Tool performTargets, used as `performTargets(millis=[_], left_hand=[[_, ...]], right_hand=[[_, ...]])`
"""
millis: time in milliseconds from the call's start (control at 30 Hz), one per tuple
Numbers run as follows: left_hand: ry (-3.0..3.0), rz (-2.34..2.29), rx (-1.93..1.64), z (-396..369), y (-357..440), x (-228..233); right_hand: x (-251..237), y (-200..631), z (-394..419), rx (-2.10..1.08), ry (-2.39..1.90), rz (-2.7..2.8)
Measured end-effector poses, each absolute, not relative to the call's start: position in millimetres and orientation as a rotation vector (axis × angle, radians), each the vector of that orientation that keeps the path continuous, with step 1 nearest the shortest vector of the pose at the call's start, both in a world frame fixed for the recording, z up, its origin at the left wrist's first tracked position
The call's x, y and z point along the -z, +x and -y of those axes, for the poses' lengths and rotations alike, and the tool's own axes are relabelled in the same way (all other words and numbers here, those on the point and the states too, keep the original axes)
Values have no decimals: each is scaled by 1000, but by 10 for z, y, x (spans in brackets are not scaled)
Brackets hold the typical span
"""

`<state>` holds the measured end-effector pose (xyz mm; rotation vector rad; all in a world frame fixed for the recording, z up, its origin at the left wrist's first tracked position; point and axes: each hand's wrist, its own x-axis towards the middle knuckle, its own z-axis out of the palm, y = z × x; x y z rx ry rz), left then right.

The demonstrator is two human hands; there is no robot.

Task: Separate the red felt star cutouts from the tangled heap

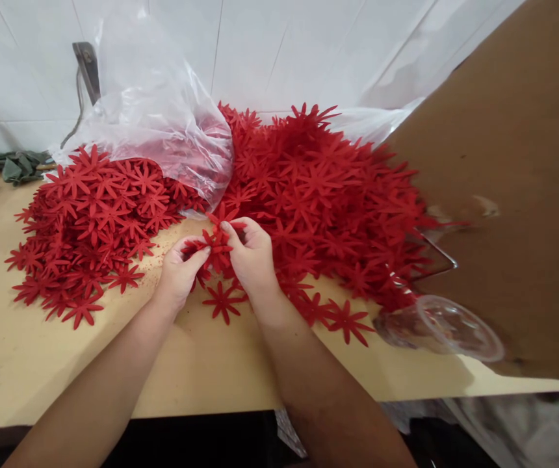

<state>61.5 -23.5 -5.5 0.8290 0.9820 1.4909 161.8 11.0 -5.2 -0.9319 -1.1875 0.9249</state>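
Between my two hands are red flower-shaped pieces [218, 250] with long narrow petals; how many I hold cannot be made out. My left hand [182, 266] pinches their left side, thumb on top. On the other side my right hand [251, 255] grips a piece between thumb and fingers. Just below my hands one loose red flower [223, 301] lies flat on the table [201, 364]. A heap of small red flowers [108, 214] spreads to the left of my hands. To the right rises a taller pile of larger red flowers [323, 188].
A clear plastic bag [147, 97] covers part of the left heap. At the right, a transparent plastic cup [435, 328] lies on its side by a large brown cardboard sheet [513, 195]. Dark green fabric [19, 166] is at far left. A white tiled wall [260, 52] stands behind.
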Motion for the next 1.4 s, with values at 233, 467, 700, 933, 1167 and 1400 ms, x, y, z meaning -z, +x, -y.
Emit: performTargets(millis=[233,467,700,933,1167,1400], left_hand=[[788,-971,-1472,241,636,50],[783,-1094,-1467,224,638,58],[849,-1154,-1430,243,599,47],[843,-1024,-1434,242,596,43],[894,-1089,-1466,207,576,55],[805,-1126,-1432,177,526,44]], right_hand=[[65,1642,-46,-577,-1076,1441],[84,1644,-113,-543,-1038,1431],[33,1956,-269,-327,-1155,1204],[56,1872,-274,-933,-1025,950],[13,1675,-154,-1282,-876,1103],[-24,1896,-283,-857,-995,910]])
